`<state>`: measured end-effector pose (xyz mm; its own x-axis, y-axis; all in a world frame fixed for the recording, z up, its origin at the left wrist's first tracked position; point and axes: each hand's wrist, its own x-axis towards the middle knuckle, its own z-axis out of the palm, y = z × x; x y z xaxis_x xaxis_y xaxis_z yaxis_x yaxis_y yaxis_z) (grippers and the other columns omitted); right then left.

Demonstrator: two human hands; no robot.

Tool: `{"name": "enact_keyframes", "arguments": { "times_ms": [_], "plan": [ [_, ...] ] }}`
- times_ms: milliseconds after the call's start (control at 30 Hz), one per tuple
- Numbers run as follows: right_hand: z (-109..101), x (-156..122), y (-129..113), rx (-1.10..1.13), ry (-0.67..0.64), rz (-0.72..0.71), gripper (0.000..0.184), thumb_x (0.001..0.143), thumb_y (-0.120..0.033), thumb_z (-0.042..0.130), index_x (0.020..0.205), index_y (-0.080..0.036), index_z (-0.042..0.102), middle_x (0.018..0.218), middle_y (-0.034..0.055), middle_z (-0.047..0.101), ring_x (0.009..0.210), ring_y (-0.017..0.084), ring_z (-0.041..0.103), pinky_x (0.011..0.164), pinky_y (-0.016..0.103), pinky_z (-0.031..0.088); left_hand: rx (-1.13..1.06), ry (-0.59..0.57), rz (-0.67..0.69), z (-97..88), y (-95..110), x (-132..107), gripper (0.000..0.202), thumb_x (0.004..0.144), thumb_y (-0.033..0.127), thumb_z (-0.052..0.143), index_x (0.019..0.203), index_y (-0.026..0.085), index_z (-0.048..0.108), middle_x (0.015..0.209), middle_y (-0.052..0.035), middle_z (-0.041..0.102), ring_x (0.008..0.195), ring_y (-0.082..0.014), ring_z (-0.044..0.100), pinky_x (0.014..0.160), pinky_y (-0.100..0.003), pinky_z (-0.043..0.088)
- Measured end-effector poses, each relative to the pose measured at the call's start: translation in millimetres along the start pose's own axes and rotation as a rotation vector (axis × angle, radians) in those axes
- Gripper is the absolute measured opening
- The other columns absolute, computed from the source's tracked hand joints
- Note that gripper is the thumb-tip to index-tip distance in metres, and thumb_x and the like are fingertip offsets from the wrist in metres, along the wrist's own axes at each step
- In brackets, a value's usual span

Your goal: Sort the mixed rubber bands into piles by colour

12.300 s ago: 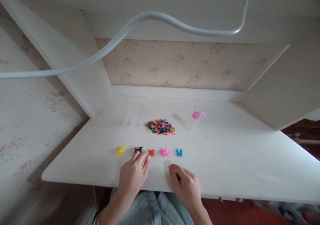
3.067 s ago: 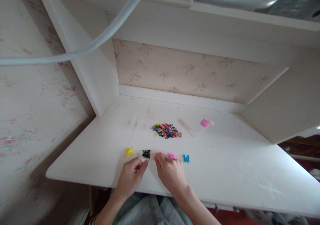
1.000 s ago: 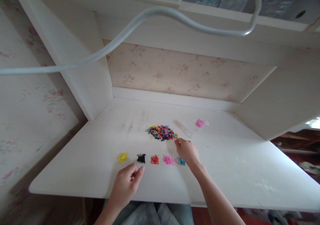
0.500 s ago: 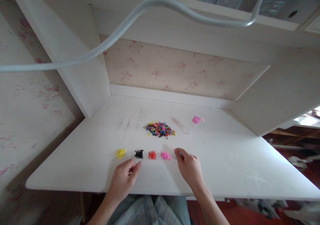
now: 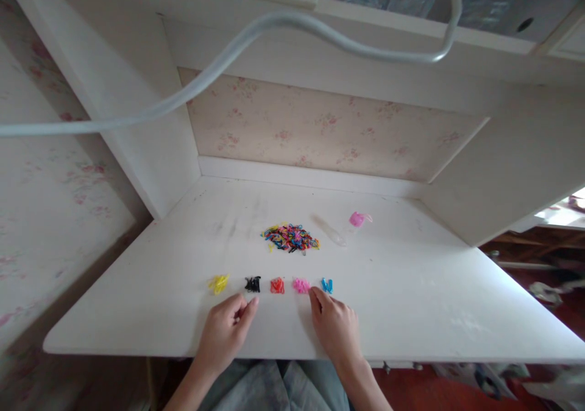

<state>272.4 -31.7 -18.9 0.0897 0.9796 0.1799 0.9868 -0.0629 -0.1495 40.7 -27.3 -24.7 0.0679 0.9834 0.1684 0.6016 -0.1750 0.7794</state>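
Small piles of what look like tiny elastic bands lie in a row near the front of the white table: yellow [image 5: 219, 284], black [image 5: 253, 284], red [image 5: 276, 285], pink [image 5: 301, 285] and blue [image 5: 326, 285]. My left hand [image 5: 226, 327] rests closed just below the black pile. Whatever its curled fingers hold, if anything, is hidden. Closed in a pinch, my right hand [image 5: 336, 324] is beside the pink pile's lower right, below the blue bands. I cannot make out anything between its fingertips. Farther back is a mixed multicoloured heap [image 5: 290, 238] of the same bands.
Behind the heap, to the right, lie a clear plastic piece [image 5: 329, 231] and a small pink item [image 5: 358, 218]. A pale cable [image 5: 292, 18] crosses the upper view in front of the shelf. White side panels and a papered back wall enclose the table [image 5: 411, 301].
My right hand has moved left and toward me from the blue spot, leaving the blue bands uncovered. My left hand stays nearly in place. The view has shifted slightly.
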Motion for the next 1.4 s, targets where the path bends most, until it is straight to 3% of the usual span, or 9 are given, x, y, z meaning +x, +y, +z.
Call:
{"name": "enact_keyframes", "arguments": {
  "times_ms": [500, 600, 700, 800, 967, 1133, 1400],
  "plan": [
    [0.4, -5.8, 11.3, 0.090, 0.009, 0.040, 0.028, 0.093, -0.038, 0.040, 0.097, -0.034, 0.068, 0.073, -0.0020, 0.072, 0.061, 0.015, 0.067, 0.049, 0.022, 0.029, 0.093, -0.007, -0.025, 0.2, 3.6, 3.3, 0.042, 0.086, 0.046, 0.044, 0.056, 0.019, 0.033, 0.051, 0.0056, 0.036, 0.049, -0.0082, 0.039, 0.051, -0.020, 0.029],
    [3.8, -10.4, 21.8, 0.161, 0.042, 0.076, 0.031, 0.093, -0.040, 0.039, 0.098, -0.031, 0.068, 0.075, -0.0012, 0.072, 0.063, 0.016, 0.068, 0.050, 0.022, 0.032, 0.168, -0.053, -0.061, -0.7, 14.0, 10.2, 0.043, 0.087, 0.048, 0.040, 0.056, 0.019, 0.036, 0.050, 0.0048, 0.041, 0.049, -0.0089, 0.043, 0.050, -0.020, 0.030],
    [7.8, -14.0, 30.5, 0.257, 0.065, 0.095, 0.035, 0.094, -0.043, 0.036, 0.098, -0.029, 0.068, 0.074, -0.0006, 0.072, 0.063, 0.015, 0.068, 0.052, 0.021, 0.035, 0.289, -0.099, -0.011, 1.7, 37.1, 23.1, 0.039, 0.088, 0.045, 0.039, 0.060, 0.020, 0.046, 0.056, 0.0024, 0.054, 0.055, -0.0106, 0.051, 0.054, -0.020, 0.033],
    [10.4, -15.7, 33.0, 0.323, 0.081, 0.067, 0.038, 0.094, -0.044, 0.035, 0.096, -0.028, 0.069, 0.074, -0.0001, 0.072, 0.062, 0.015, 0.067, 0.053, 0.020, 0.037, 0.427, -0.127, 0.092, 13.5, 66.4, 44.2, 0.031, 0.089, 0.041, 0.040, 0.072, 0.021, 0.057, 0.074, -0.0009, 0.066, 0.069, -0.0133, 0.060, 0.063, -0.022, 0.037],
    [11.2, -16.8, 31.4, 0.360, 0.112, 0.060, 0.039, 0.094, -0.043, 0.034, 0.094, -0.027, 0.069, 0.075, 0.0008, 0.072, 0.061, 0.014, 0.067, 0.053, 0.020, 0.038, 0.607, -0.232, 0.077, 50.1, 95.4, 89.3, 0.027, 0.087, 0.041, 0.042, 0.089, 0.024, 0.064, 0.094, -0.0035, 0.069, 0.084, -0.0171, 0.064, 0.071, -0.026, 0.043],
    [11.6, -18.4, 31.7, 0.346, 0.142, 0.056, 0.038, 0.094, -0.040, 0.034, 0.095, -0.027, 0.069, 0.074, 0.0001, 0.072, 0.060, 0.013, 0.067, 0.053, 0.019, 0.037, 0.639, -0.254, 0.070, 76.8, 95.5, 115.8, 0.029, 0.086, 0.039, 0.045, 0.094, 0.020, 0.065, 0.097, -0.0087, 0.068, 0.093, -0.0201, 0.063, 0.077, -0.029, 0.045],
    [9.0, -19.8, 31.2, 0.333, 0.127, 0.030, 0.040, 0.095, -0.039, 0.032, 0.096, -0.026, 0.069, 0.071, 0.0012, 0.071, 0.059, 0.013, 0.065, 0.053, 0.019, 0.035, 0.651, -0.237, 0.103, 88.2, 91.5, 124.3, 0.030, 0.090, 0.029, 0.039, 0.092, 0.016, 0.066, 0.097, -0.0106, 0.067, 0.093, -0.0206, 0.063, 0.077, -0.030, 0.045]
  ]
}}
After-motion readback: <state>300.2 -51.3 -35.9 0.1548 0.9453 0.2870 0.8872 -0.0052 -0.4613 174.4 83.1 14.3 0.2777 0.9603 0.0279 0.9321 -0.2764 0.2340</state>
